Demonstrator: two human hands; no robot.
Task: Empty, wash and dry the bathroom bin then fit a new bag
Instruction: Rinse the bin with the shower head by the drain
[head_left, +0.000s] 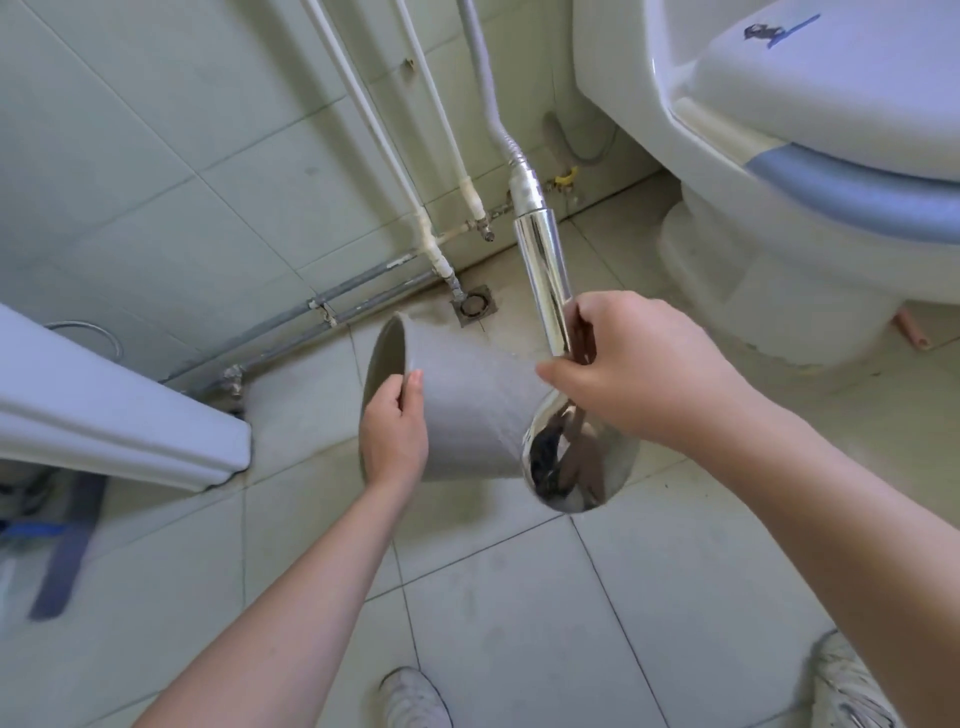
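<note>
**Bin being rinsed, drying and bagging still to come**

A grey bin (467, 410), tipped on its side, is held above the floor just in front of the floor drain (475, 305). The left hand (393, 434) grips its rim. The right hand (639, 374) grasps a chrome shower head (566, 457), seemingly spraying the bin's outside. The bin looks emptied; washing appears underway.

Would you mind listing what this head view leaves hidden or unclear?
- Bin inside: mouth faces away.
- Bin base: behind the shower head.
- Shower head face and any water: turned away from the camera.
- Shower handle middle: covered by the right hand.
- Objects at left edge: blurred, cut off.
</note>
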